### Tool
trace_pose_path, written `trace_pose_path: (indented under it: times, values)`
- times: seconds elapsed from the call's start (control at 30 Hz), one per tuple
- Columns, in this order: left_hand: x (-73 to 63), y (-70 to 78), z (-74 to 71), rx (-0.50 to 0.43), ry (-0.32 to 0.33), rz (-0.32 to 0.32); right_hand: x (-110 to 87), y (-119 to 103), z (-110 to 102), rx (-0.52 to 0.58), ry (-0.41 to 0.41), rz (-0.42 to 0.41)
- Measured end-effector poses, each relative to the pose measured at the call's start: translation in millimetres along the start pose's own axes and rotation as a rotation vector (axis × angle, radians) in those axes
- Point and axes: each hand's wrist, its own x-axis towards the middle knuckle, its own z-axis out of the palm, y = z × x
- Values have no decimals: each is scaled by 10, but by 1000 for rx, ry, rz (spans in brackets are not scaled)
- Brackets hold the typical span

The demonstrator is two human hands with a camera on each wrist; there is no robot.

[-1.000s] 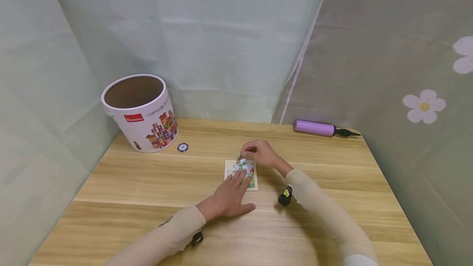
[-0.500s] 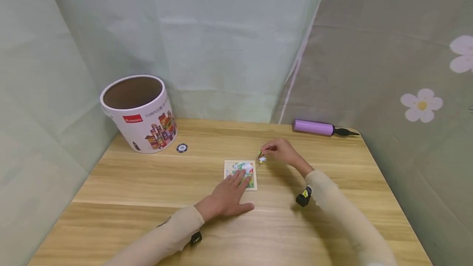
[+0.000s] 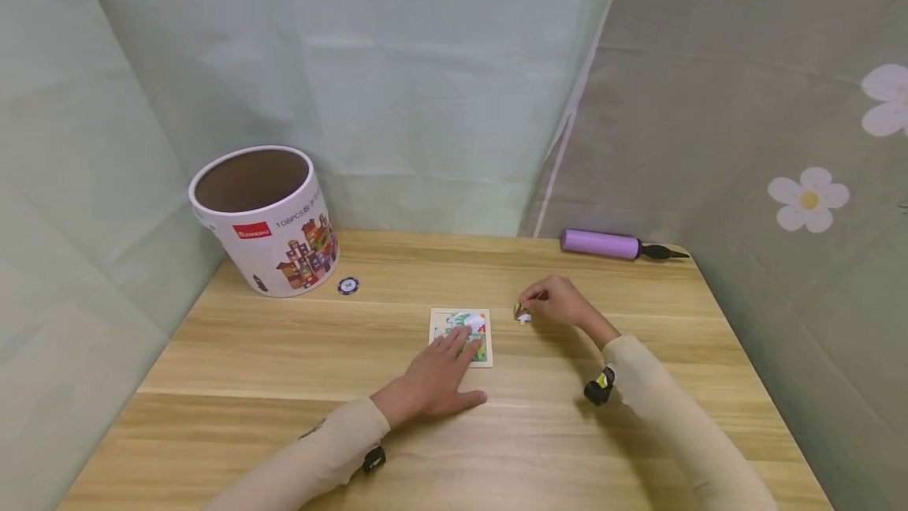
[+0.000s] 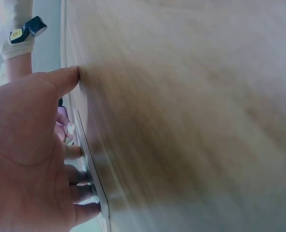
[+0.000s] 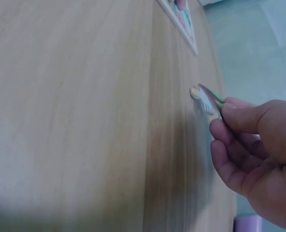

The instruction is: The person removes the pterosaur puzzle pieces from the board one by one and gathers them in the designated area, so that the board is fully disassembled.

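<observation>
Resting on a square jigsaw tray, the left hand lies with fingers extended; the tray sits flat on the wooden tabletop, partly covered by those fingers. To its right, with a gap between, the right hand pinches a green-edged puzzle piece between thumb and index finger. A white puzzle piece with a yellow knob is at the fingertips, near the tabletop; whether it is also gripped cannot be told. The two hands are apart.

Head view: shows the tray's printed picture from above, in green, white and red. Left wrist view: shows the palm and the tray nearly edge-on. Right wrist view: shows the pinch and the green edge, hard to make out from the head.

Toward the back left, a dark-blue-and-white poker chip, its centre print too small to read, lies near a white bucket. Bucket markings: "108PCS", then characters running round the curve; a red label ending in "MEDU", first letters unclear. A purple hand pump with black nozzle lies at the back right.
</observation>
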Motion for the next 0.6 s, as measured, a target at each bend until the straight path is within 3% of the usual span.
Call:
trace_pose_path:
  times: [0.6]
  values:
    - [-11, 1, -1, -14, 13, 21, 16, 63, 47, -69, -12, -53]
